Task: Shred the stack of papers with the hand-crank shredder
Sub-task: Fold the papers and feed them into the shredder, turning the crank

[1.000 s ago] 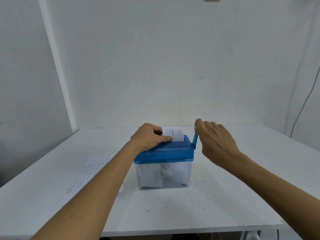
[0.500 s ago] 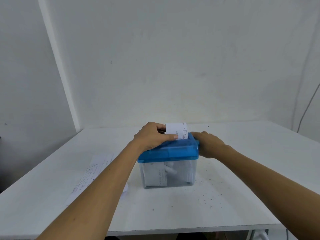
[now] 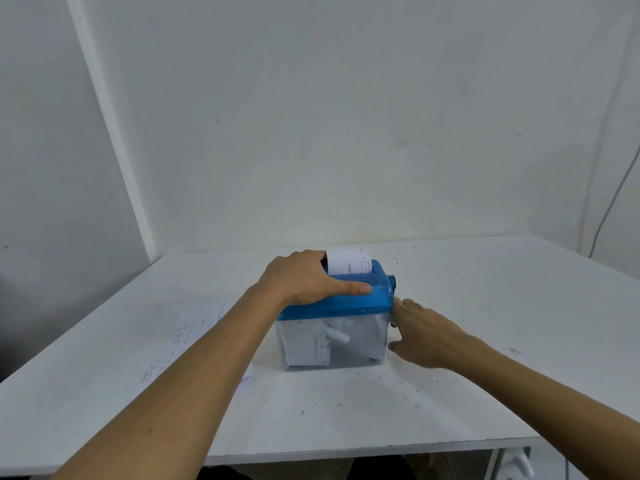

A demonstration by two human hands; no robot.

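Head view, L hand grips shredder lid, R hand gripping crank, now swung lower

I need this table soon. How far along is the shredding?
Partly done: shredded paper lies in the clear bin. In hand: one sheet stands in the slot while the left hand grips the shredder and the right hand is at its crank side, grip hidden. Left: the printed sheets on the table.
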